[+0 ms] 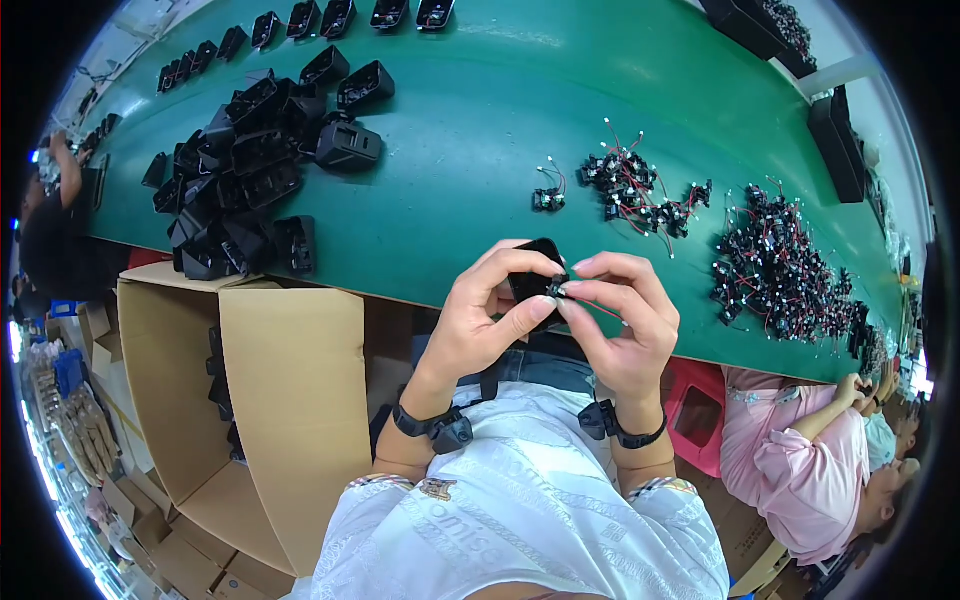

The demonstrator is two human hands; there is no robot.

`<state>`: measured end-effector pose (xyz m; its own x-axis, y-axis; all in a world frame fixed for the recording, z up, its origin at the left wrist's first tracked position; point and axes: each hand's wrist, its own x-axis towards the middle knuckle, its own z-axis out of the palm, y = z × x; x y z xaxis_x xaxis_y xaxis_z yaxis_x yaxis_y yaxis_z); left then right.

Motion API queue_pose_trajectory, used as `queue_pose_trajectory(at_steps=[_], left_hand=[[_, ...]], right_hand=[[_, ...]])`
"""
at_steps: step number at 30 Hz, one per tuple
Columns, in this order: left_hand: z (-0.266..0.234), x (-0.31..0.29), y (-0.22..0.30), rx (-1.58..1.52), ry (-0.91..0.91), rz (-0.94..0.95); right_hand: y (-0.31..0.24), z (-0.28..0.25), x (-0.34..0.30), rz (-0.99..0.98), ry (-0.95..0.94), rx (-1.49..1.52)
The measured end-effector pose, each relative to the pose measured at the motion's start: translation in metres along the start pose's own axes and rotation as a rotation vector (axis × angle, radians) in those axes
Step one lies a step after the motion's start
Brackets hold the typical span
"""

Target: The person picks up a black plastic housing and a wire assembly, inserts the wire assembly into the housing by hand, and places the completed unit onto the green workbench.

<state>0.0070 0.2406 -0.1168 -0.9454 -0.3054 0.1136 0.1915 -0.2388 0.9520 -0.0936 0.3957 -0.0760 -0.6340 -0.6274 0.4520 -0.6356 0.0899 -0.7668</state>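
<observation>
Close to my body, just over the table's near edge, my left hand [505, 298] grips a black plastic housing [530, 285] by its sides. My right hand [625, 310] pinches a small black part with a red wire [605, 309] against the housing's right side. Fingers of both hands meet there and cover most of the part. Beyond my hands on the green table [460, 200] lies one small wired part [548, 198] by itself. Right of it is a loose cluster of such wired parts [630, 185].
A large heap of black housings [250, 150] fills the table's left, with a row of housings [303, 18] along the far side. A bigger pile of wired parts [780, 265] lies at right. An open cardboard box [295, 400] stands at my left; a person in pink [790, 460] sits at right.
</observation>
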Motion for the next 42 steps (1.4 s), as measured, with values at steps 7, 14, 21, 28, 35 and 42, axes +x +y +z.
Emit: queue_pose_trajectory(at_steps=[7, 14, 21, 28, 35, 42], left_hand=[[-0.005, -0.007, 0.014, 0.222, -0.107, -0.02], [-0.003, -0.007, 0.0, 0.604, 0.101, 0.222], [-0.004, -0.006, 0.013, 0.36, 0.022, 0.064], [-0.021, -0.003, 0.003, 0.195, -0.129, 0.074], [-0.021, -0.004, 0.002, 0.178, -0.193, 0.15], [-0.021, 0.0, 0.01, 0.347, -0.238, 0.164]], right_hand=[[0.008, 0.0, -0.004, 0.125, 0.041, 0.212], [0.007, 0.008, -0.008, 0.136, 0.094, 0.384], [0.002, 0.008, -0.001, 0.113, 0.012, 0.238], [-0.005, 0.005, 0.006, 0.043, 0.073, 0.172], [0.0, 0.013, 0.016, -0.112, 0.003, 0.078], [-0.011, 0.002, 0.013, -0.027, -0.024, -0.069]])
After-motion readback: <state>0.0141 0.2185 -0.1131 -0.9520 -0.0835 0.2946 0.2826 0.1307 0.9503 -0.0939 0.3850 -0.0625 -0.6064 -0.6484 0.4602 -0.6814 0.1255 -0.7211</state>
